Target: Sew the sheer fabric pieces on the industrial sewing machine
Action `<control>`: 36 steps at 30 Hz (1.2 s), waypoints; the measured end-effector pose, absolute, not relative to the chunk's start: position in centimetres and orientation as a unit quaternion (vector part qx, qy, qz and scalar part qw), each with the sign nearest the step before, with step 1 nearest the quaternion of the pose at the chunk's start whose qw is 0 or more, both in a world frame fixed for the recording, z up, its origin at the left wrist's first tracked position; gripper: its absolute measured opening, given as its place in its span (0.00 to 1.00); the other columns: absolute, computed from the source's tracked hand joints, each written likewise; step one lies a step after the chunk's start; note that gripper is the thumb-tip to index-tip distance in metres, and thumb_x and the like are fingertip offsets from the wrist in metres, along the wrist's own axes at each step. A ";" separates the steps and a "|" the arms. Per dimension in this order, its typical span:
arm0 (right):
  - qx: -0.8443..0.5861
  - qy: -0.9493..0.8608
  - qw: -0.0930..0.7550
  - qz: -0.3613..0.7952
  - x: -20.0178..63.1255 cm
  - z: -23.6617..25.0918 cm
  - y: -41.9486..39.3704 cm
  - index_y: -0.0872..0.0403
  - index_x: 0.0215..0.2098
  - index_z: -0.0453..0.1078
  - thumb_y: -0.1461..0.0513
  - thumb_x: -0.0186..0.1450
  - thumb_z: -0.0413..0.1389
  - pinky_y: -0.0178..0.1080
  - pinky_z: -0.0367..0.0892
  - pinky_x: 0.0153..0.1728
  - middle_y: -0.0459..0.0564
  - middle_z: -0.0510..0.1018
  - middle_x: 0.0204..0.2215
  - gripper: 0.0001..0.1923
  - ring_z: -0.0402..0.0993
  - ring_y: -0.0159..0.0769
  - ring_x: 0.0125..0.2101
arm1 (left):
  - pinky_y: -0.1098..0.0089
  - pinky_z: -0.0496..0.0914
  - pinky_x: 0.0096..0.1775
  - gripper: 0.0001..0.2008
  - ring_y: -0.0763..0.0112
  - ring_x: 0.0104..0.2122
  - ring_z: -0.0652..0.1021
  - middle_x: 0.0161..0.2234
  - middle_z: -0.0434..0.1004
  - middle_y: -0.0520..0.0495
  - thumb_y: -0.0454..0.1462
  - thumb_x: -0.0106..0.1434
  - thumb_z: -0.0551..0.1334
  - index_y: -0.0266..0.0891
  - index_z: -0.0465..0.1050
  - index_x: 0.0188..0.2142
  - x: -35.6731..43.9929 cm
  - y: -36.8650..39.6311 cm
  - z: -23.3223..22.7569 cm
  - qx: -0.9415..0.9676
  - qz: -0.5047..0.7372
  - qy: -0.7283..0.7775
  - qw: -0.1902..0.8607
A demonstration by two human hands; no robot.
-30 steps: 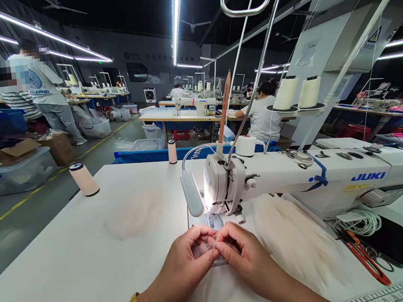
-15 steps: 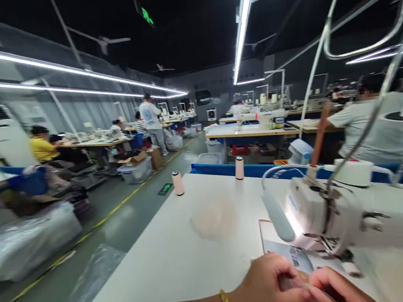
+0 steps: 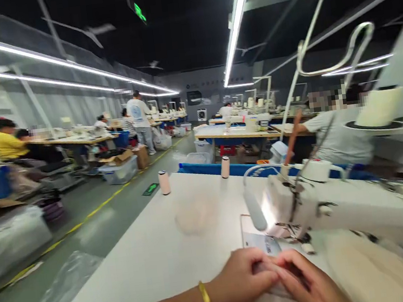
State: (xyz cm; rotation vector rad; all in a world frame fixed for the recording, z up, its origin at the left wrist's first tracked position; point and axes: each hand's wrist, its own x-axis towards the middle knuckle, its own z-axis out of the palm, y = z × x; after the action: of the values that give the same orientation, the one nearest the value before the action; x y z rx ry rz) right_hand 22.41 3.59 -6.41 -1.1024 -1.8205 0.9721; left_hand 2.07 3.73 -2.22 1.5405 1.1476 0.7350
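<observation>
My left hand [image 3: 243, 277], with a gold bangle at the wrist, is closed in a pinch near the table's front. Against it, my right hand [image 3: 305, 275] is closed too. Between their thumbs and fingers shows a bit of pale, thin fabric [image 3: 278, 287], mostly hidden by the hands. Just beyond the fingers is the head of a white sewing machine [image 3: 284, 204] with its lamp lit. Its bed plate [image 3: 257, 241] lies right past my knuckles.
A blurred pale fabric bundle [image 3: 194, 215] lies on the white table [image 3: 144, 254]. Two pink thread spools [image 3: 164, 182] stand at its far edge. More cream fabric [image 3: 375, 267] sits at the right. A person in a light shirt [image 3: 345, 134] works beyond the machine.
The view has swung to the right, so the table, machine and spools sit further left, and more cream fabric shows at right. Both hands stay together on the pale fabric.
</observation>
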 end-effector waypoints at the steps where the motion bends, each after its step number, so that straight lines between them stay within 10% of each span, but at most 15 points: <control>1: -0.437 -0.710 0.385 0.396 22.4 -5.4 3.3 0.47 0.45 0.76 0.38 0.72 0.54 0.42 0.76 0.39 0.51 0.81 0.36 0.24 0.79 0.46 0.37 | 0.69 0.67 0.38 0.11 0.65 0.35 0.74 0.31 0.76 0.51 0.45 0.58 0.67 0.39 0.78 0.33 2.2 3.8 -1.9 0.651 0.316 0.463 0.511; 8: -0.444 -0.670 0.376 0.461 22.3 -2.9 2.9 0.51 0.48 0.72 0.42 0.70 0.60 0.42 0.70 0.45 0.51 0.76 0.42 0.23 0.73 0.42 0.42 | 0.69 0.67 0.39 0.16 0.65 0.35 0.73 0.33 0.78 0.50 0.51 0.63 0.66 0.39 0.77 0.34 2.5 4.3 -0.3 0.657 0.299 0.419 0.552; 22: -0.402 -0.596 0.266 0.642 24.0 1.7 -0.2 0.50 0.37 0.65 0.45 0.69 0.61 0.32 0.55 0.22 0.40 0.72 0.26 0.19 0.68 0.30 0.21 | 0.70 0.63 0.34 0.11 0.68 0.32 0.70 0.30 0.74 0.52 0.44 0.67 0.62 0.41 0.78 0.33 2.5 0.9 3.1 0.677 0.177 0.354 0.621; 29: -0.541 -0.767 0.252 0.235 21.7 -2.1 4.0 0.50 0.28 0.59 0.69 0.68 0.53 0.40 0.62 0.39 0.47 0.75 0.32 0.13 0.70 0.41 0.37 | 0.63 0.62 0.40 0.11 0.62 0.34 0.69 0.31 0.73 0.50 0.39 0.67 0.61 0.41 0.67 0.27 3.3 4.7 -1.0 0.819 0.206 0.483 0.230; 36: -0.551 -0.772 0.241 0.205 21.8 -3.6 5.4 0.49 0.33 0.61 0.69 0.71 0.51 0.42 0.64 0.38 0.50 0.76 0.36 0.10 0.72 0.43 0.36 | 0.61 0.61 0.40 0.14 0.63 0.33 0.71 0.32 0.78 0.49 0.28 0.72 0.57 0.40 0.71 0.29 2.9 6.2 -3.8 0.913 0.226 0.340 -0.007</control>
State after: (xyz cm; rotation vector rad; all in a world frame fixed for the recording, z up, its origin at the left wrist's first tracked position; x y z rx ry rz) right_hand 21.80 5.39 -3.60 -1.5084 -2.1117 0.5621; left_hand 2.86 6.18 -3.79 2.8795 1.0737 0.7129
